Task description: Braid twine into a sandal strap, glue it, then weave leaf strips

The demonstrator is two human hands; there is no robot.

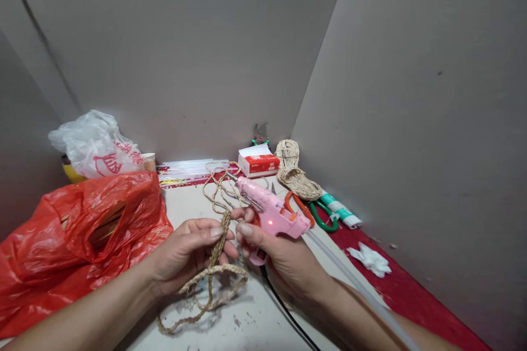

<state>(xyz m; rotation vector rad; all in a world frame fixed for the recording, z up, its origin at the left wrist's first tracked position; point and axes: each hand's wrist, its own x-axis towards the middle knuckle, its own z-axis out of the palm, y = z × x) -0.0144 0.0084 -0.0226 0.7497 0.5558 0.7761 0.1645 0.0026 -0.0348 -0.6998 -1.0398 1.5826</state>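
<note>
My right hand (pixel 284 255) grips a pink hot glue gun (pixel 269 211), its nozzle pointing up and left and a red light glowing on its side. A clear glue stick (pixel 346 274) sticks out of its back toward the lower right. My left hand (pixel 187 252) pinches a braided jute rope (pixel 216 252) between thumb and fingers, right beside the gun. The rope loops down onto the white tabletop (pixel 255 323) and also trails up behind the gun.
A red plastic bag (pixel 78 241) lies at left, a white bag (pixel 96 145) behind it. At the back are glue sticks (pixel 187 167), a red-and-white box (pixel 259 162), woven rope pieces (pixel 294 178), scissors (pixel 317 214), a tube (pixel 341 211) and crumpled tissue (pixel 370 260). Grey walls close in behind and right.
</note>
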